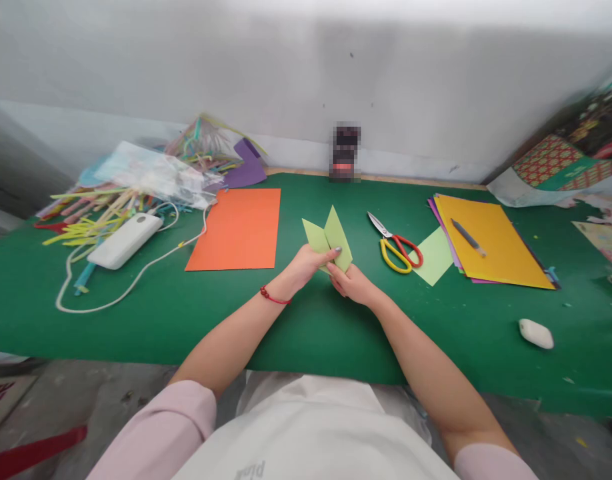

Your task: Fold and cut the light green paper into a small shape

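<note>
A folded piece of light green paper is held up above the green table, its two pointed flaps spread in a V. My left hand grips its lower left part, thumb lying across the fold. From the right, my right hand pinches the lower edge; some of its fingers are hidden behind the paper. Scissors with one red and one yellow handle lie to the right, blades apart. Partly under their handles is a flat light green sheet. Left of my hands lies an orange sheet.
On the right, a grey pen rests on a stack of coloured paper, with a white case nearer me. A white power bank with a cable sits left, before piled pipe cleaners. A blurred-out object stands against the wall.
</note>
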Demonstrator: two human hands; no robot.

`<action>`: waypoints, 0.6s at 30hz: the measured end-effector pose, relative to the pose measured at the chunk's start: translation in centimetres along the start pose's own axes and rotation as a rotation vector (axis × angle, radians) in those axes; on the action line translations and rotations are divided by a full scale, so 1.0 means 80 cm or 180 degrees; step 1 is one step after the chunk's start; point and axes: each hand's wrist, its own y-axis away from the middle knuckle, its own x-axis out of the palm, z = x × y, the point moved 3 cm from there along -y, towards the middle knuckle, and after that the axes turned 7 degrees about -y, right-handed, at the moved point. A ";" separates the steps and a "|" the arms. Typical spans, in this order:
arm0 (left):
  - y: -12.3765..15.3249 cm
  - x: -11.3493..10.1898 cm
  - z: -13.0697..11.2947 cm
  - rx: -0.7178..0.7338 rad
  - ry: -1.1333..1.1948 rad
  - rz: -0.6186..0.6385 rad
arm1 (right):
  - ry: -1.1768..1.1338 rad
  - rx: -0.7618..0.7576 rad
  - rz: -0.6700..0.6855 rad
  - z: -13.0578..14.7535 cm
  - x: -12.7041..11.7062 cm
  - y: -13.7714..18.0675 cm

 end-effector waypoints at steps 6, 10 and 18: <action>0.001 -0.002 -0.005 0.0017 -0.0161 0.0221 | 0.0157 -0.0018 -0.0090 0.004 0.003 0.002; -0.001 -0.001 -0.002 0.0026 -0.0090 0.0292 | 0.0235 -0.0086 -0.0104 0.006 0.000 0.002; -0.004 -0.004 0.003 -0.0189 0.0020 0.0519 | 0.0148 0.0098 -0.0016 0.004 -0.005 -0.001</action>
